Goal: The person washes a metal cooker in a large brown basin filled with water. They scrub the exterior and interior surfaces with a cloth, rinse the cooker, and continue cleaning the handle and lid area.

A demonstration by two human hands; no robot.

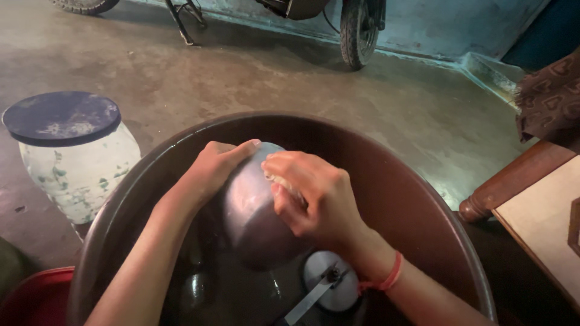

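A round metal pot (254,211) is held tilted over a large brown tub (399,181). My left hand (208,172) grips the pot's upper left side, thumb over its top. Pressed against the pot's upper right side is my right hand (314,199), closed on a pale scrubbing pad (279,181) that only just shows under the fingers. A red thread band circles my right wrist. Below the pot, inside the tub, lies a metal lid (332,284) with a dark knob and a flat handle, plus another dark vessel (199,290).
A white-and-green ceramic jar with a dark lid (66,151) stands on the concrete floor at the left. A red container (36,299) sits bottom left. Wooden furniture (525,187) is at the right. A motorcycle wheel (357,30) stands by the back wall.
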